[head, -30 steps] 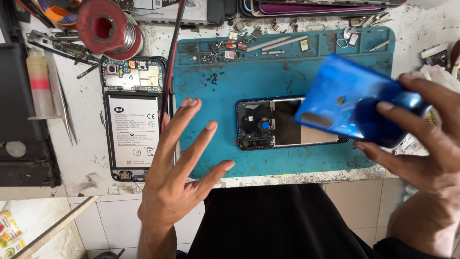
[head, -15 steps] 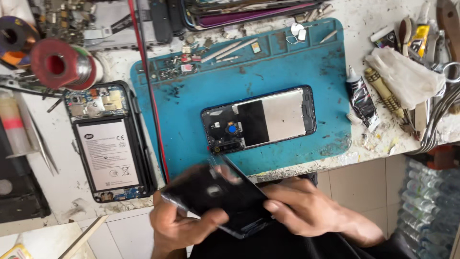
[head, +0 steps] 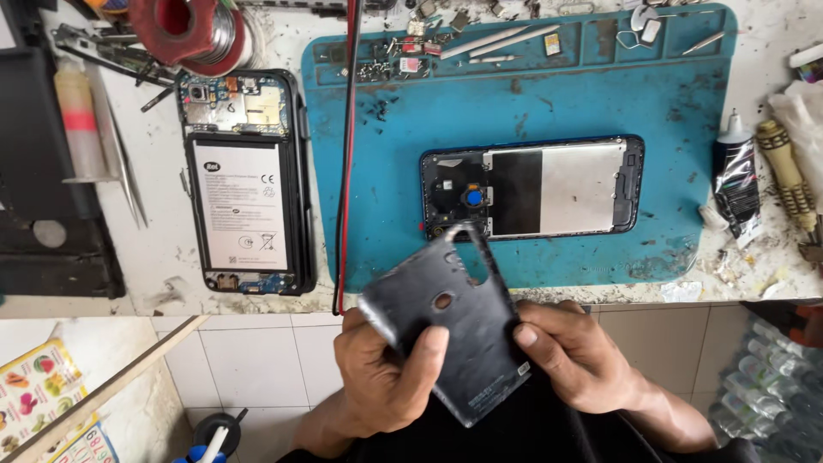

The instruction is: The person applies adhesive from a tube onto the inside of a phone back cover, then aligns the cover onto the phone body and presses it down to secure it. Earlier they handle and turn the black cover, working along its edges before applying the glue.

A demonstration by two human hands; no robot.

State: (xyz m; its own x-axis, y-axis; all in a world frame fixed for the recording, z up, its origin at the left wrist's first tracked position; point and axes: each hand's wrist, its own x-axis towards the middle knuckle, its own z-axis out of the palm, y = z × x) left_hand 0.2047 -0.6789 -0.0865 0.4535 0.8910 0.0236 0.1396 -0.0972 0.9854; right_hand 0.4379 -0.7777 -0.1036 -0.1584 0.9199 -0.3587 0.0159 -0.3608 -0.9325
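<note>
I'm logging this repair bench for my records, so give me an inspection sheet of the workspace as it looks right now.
Surface: white worktop, stained and gritty, with a blue repair mat on it.
Job's things: dark phone back cover, inner side up, held off the bench edge; opened phone frame lies on the mat.
Clutter: second opened phone with battery showing, solder spool, tweezers, glue tube, small screws and parts along the mat's top.
Grippers: left hand and right hand both grip the cover.
Cables: red and black wire runs across the mat's left edge.
Surroundings: tiled front below the bench, bottles at lower right.
</note>
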